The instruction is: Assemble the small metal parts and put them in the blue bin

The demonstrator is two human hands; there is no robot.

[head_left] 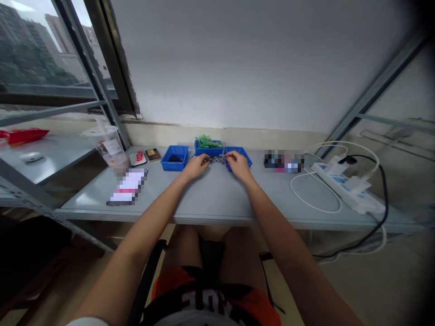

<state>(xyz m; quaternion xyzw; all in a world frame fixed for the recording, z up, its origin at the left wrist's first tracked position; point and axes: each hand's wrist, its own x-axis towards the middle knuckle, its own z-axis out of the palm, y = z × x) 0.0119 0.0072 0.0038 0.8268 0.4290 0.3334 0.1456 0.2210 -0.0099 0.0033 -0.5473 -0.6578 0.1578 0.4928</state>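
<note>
A loose pile of small, thin, shiny metal pieces [216, 159] lies on the grey table, too small to name exactly. My left hand [197, 167] rests at its left end with the fingers curled in and the tips together at the pieces. At the right end, my right hand [238, 165] is in a pinch; whatever is between its fingertips is too small to make out. Right behind the pile stands a blue bin [200, 152] of green pieces [208, 142]. Another blue bin [245, 154] is partly hidden by my right hand. Left of my left hand, a blue bin [166, 165] holds dark small pieces [175, 158].
A drink cup [112, 151], a blurred phone [127, 186], a small white tray [137, 158] and a dark box [152, 154] are on the left. A blurred object [284, 162] and a power strip [350, 188] with looping cables are on the right.
</note>
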